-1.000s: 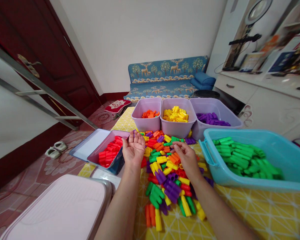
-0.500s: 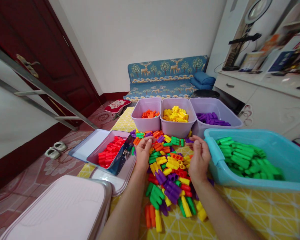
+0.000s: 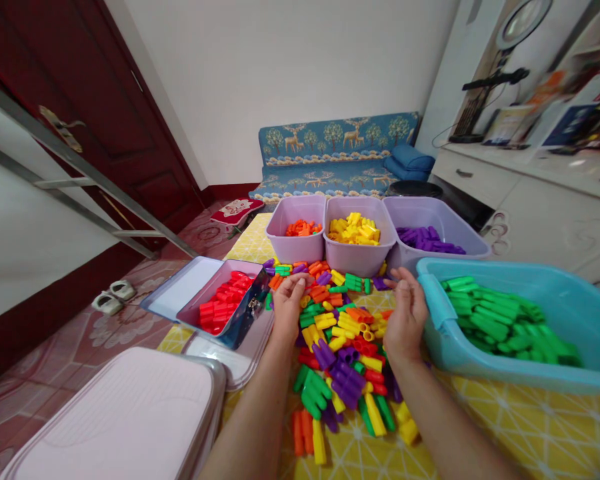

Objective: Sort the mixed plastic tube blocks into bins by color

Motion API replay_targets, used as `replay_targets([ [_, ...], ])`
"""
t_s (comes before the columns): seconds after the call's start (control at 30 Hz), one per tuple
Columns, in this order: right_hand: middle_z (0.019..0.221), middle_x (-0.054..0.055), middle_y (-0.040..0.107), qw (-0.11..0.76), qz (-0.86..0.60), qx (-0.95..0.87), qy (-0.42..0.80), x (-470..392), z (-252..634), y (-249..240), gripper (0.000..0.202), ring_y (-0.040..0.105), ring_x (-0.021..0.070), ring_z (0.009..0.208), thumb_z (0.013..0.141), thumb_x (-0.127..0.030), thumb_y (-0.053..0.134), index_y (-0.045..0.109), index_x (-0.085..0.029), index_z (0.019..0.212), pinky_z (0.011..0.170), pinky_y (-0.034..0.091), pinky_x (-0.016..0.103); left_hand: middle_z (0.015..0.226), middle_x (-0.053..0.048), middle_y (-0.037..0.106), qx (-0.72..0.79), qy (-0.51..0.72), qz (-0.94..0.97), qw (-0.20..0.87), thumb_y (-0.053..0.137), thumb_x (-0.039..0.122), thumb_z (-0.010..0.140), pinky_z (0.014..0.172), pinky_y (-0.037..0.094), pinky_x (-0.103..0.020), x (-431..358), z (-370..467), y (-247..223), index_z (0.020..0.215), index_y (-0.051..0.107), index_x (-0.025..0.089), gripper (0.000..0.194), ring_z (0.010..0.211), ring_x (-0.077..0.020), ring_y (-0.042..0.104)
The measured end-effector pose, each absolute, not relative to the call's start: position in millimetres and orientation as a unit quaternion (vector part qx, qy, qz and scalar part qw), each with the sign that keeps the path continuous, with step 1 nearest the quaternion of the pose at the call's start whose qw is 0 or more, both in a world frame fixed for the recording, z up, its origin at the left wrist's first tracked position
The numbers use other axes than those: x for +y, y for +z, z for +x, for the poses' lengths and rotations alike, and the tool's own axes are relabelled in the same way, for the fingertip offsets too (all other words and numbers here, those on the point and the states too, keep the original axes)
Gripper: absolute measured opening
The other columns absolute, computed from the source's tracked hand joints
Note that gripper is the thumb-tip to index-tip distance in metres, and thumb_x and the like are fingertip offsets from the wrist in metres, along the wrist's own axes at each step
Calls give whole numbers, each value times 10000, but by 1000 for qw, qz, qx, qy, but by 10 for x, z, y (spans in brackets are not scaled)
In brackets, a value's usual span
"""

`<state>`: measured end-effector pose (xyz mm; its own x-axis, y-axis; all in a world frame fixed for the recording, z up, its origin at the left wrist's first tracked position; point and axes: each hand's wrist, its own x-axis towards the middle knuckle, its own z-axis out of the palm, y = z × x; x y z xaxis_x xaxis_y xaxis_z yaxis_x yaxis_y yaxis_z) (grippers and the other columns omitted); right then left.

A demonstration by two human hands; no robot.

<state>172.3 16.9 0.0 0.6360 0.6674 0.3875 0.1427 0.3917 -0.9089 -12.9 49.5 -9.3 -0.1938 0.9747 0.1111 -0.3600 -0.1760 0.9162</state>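
A heap of mixed plastic pieces (image 3: 347, 380) in green, yellow, purple, orange and red lies between my hands. My left hand (image 3: 289, 303) is over the heap's left side, its fingers curled together; whatever they hold, if anything, is hidden. At the right edge, beside the turquoise tub (image 3: 433, 317), is my right hand (image 3: 405, 310), fingers partly curled and apart, with nothing visible in them. Red pieces (image 3: 225, 303) fill a tin at the left. Behind the heap, lilac bins hold orange pieces (image 3: 303, 229), yellow pieces (image 3: 355, 230) and purple pieces (image 3: 430, 240). Green pieces (image 3: 505, 323) lie in the tub.
Stacked pale lids (image 3: 115, 413) are at the lower left. The heap and bins rest on a yellow patterned cloth (image 3: 510, 427). Beyond stand a blue sofa (image 3: 335, 150) and a red stool (image 3: 236, 211). A white cabinet (image 3: 545, 213) is at the right.
The view has shifted slightly, so the bins and tub appear a little further right. My right hand has moved slightly right with its fingers a bit more spread. My left hand looks nearly the same.
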Motion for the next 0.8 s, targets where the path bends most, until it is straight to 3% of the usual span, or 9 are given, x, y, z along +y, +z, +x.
replay_targets([
  [0.3,1192,108,618,764,-519,-353,150,263,1851,-32,432,623,197,949,913,-448,422,588,-175,1203,888,451,384,882,-47,712,399,661,383,507,699,327,754,745,503,-242,500,-134,-99,910,706,183,213,858,-166,662],
  [0.43,1085,104,669,699,-553,-406,204,312,1945,-100,385,621,222,943,860,-461,506,642,-174,1077,866,459,387,882,-46,709,407,658,410,483,665,327,781,756,497,-264,506,-131,-105,917,698,191,195,850,-176,657],
  [0.57,996,100,699,577,-596,-489,270,380,2035,-258,361,640,248,901,775,-445,594,662,-181,1012,843,484,418,891,-56,702,475,650,501,317,570,300,848,834,475,-310,498,-158,-121,915,699,200,177,876,-195,637],
  [0.67,1052,98,695,515,-610,-542,262,405,2037,-354,376,639,261,969,746,-403,613,655,-201,1059,865,493,431,960,-69,704,560,568,575,181,551,277,853,887,458,-356,481,-185,-120,958,697,205,194,932,-223,625],
  [0.8,1148,112,669,460,-597,-587,297,390,1947,-367,492,662,226,908,756,-342,601,589,-197,1226,850,517,400,985,-70,712,607,422,663,119,606,324,822,878,471,-381,455,-160,-82,982,706,202,225,942,-245,632],
])
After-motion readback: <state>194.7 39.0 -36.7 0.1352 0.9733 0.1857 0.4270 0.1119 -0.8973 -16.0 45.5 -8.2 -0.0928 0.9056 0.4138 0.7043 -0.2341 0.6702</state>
